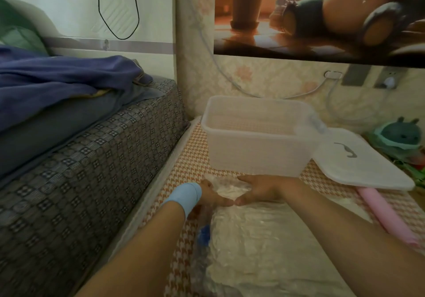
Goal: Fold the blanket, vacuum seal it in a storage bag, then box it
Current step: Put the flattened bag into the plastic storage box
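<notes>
- left hand: fingers curled on the far end of the storage bag
- right hand: fingers straight, pressing the bag
- box just beyond

The storage bag runs off the frame at 6 o'clock. Its crumpled far end hides the fingers of the left hand. The plush toy at 3 o'clock is blurred.

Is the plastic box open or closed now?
Open. The box has nothing covering its top, so the inside shows; its lid lies beside it, on the right.
</notes>
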